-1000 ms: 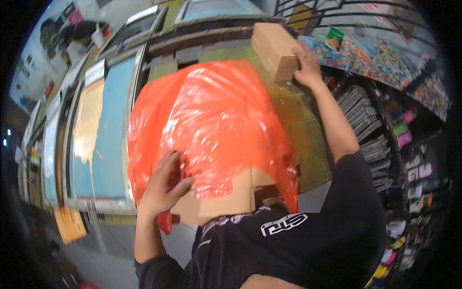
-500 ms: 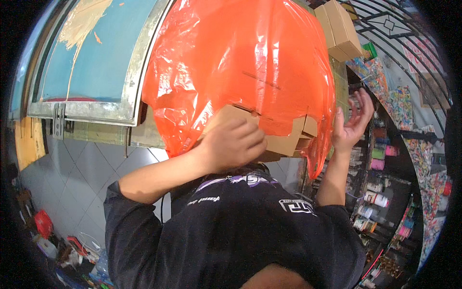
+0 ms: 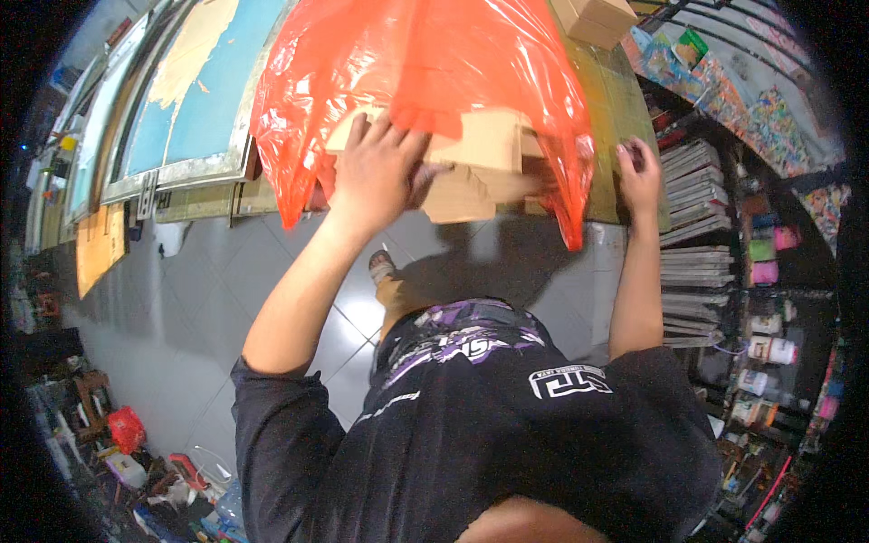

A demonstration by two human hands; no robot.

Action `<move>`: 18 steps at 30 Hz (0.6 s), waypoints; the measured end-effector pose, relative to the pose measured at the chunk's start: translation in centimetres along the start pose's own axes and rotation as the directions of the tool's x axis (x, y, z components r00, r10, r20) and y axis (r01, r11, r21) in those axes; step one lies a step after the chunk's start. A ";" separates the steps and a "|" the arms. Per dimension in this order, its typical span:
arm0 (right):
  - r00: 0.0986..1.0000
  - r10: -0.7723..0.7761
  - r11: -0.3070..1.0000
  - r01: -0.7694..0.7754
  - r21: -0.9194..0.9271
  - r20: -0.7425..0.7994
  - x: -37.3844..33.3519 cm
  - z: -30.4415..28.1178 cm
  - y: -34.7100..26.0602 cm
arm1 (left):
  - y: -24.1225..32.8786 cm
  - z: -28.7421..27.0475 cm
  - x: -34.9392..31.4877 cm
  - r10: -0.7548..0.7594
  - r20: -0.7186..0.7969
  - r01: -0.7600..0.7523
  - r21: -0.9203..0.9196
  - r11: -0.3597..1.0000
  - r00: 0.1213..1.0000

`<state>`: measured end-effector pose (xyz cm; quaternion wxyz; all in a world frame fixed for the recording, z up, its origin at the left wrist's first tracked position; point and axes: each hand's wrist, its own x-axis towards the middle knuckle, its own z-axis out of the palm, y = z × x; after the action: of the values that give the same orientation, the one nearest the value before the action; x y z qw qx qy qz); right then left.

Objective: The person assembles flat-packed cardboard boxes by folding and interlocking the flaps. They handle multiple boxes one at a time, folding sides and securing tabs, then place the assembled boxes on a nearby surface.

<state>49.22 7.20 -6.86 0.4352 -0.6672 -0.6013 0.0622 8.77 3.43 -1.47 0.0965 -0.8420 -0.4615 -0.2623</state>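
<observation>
A large orange plastic bag [image 3: 425, 54] lies over the worktable, its two handle ends hanging toward me. Brown cardboard boxes [image 3: 493, 136] show in its mouth, with a loose flap [image 3: 460, 195] sticking out at the front. On the cardboard at the bag's opening rests my left hand [image 3: 376, 167], fingers stretched and thumb apart. My right hand [image 3: 641, 176] is raised by the table's right edge, clear of the bag, its fingers loosely bent with a gap at the thumb. Nothing shows in it.
Framed screens [image 3: 204, 90] with blue panels lie at the left of the table. Another cardboard box [image 3: 596, 20] sits at the back right. Stacked frames [image 3: 695, 271] and shelves of small containers [image 3: 769, 348] stand to my right. Grey tiled floor [image 3: 226, 308] lies below.
My left hand has moved up and forward onto the cardboard, its fingers spreading. My right hand has come down, its fingers more bent. The view has shifted, showing more floor.
</observation>
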 end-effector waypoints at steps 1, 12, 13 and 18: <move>0.999 -0.051 0.998 0.051 -0.041 0.001 -0.6 0.2 0.8 | 0.1 0.1 0.1 0.003 0.030 -0.003 0.010 1.000 1.000; 0.980 0.168 0.946 -0.130 0.297 -0.106 -0.4 0.9 1.2 | 2.0 -3.8 1.0 -0.060 0.282 0.140 -0.273 0.952 0.958; 0.985 0.142 0.961 -0.113 0.254 -0.099 -0.6 0.3 0.5 | 2.0 -4.1 1.5 -0.089 0.272 0.168 -0.282 0.945 0.958; 0.995 0.070 0.974 -0.053 0.220 -0.067 -1.1 0.0 0.0 | 2.7 -6.5 3.0 -0.236 0.427 0.373 -0.272 0.887 0.873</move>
<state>48.92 6.24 -7.33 0.5256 -0.6357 -0.5532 0.1163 10.02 1.55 5.82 -0.1878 -0.7955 -0.5465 -0.1822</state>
